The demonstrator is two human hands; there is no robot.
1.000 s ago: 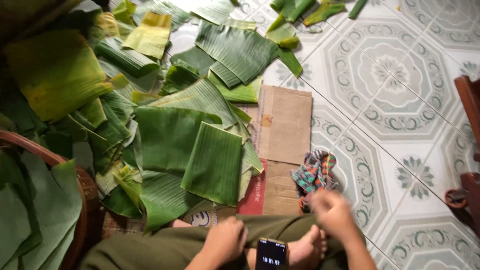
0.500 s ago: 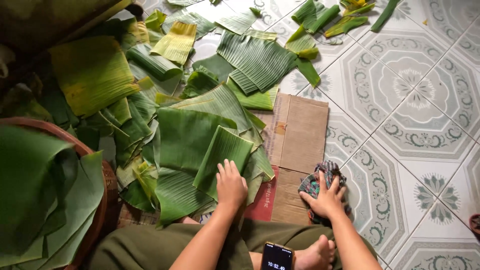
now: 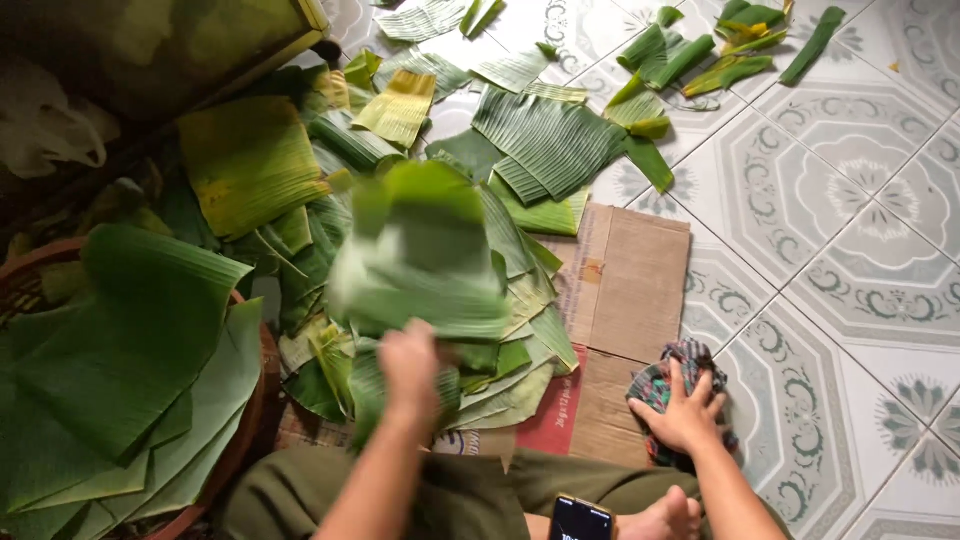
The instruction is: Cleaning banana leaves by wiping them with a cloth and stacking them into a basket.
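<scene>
**Two hands down, one on leaf and one on cloth**

Dozens of banana leaf pieces cover the floor, and the view runs from the far left, where a round woven basket [image 3: 262, 400] sits heaped with big green leaves. Just above it lies a broad yellowing leaf [image 3: 250, 165], flat among the scattered pile.

Moving in towards the middle, the left hand [image 3: 410, 362] is up off the floor and closed around the lower edge of a banana leaf piece [image 3: 420, 255]. That leaf is lifted above the heap and smeared with motion blur, so its exact outline cannot be made out. Beneath it sits a fanned stack of cut leaves [image 3: 520, 330], overlapping one another and spilling onto the cardboard.

Further back, a dark ribbed leaf [image 3: 550, 140] lies flat on the tiles, with narrow leaf strips [image 3: 690, 60] scattered beyond it near the top of the view.

Right of centre, a flattened sheet of brown cardboard [image 3: 630, 280] lies on the patterned floor tiles [image 3: 800, 200]. At its lower right corner is a checked cloth [image 3: 690, 365], bunched up, and the right hand [image 3: 685, 415] presses down on it with fingers spread, palm flat on the fabric rather than curled around it.

At the bottom edge, a dark phone [image 3: 580, 520] rests on the person's lap, beside a bare foot [image 3: 665, 520].
</scene>
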